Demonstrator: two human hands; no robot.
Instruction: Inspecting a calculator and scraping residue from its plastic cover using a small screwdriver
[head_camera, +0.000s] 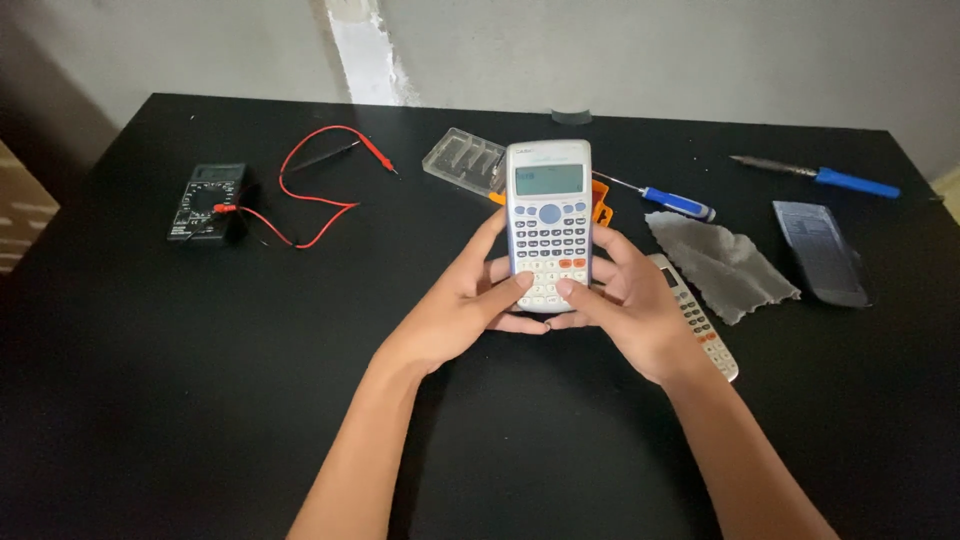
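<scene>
Both of your hands hold one calculator (549, 225) upright above the middle of the black table (150, 400), its screen at the top and its keys facing you. Your left hand (460, 310) wraps the lower left edge, fingers curled behind and thumb pressed on the bottom keys. Your right hand (625, 305) grips the lower right edge the same way, its thumb resting on the bottom row just beside the left thumb. Each hand is closed firmly around the calculator, not spread.

Just under your right hand a second calculator (700, 325) lies flat on the table, partly hidden by your wrist. A grey cloth (725, 265) lies touching it on the far side. Farther right sits a dark cover (822, 252), tilted. Behind the held calculator you can see a clear plastic case (462, 160) and an orange piece (600, 210), mostly hidden. A small blue screwdriver (660, 198) lies near them, and a longer blue-handled tool (815, 176) rests well apart toward the far right edge. On the left sits a black meter (205, 202) with red and black leads (315, 195) looping beside it.
</scene>
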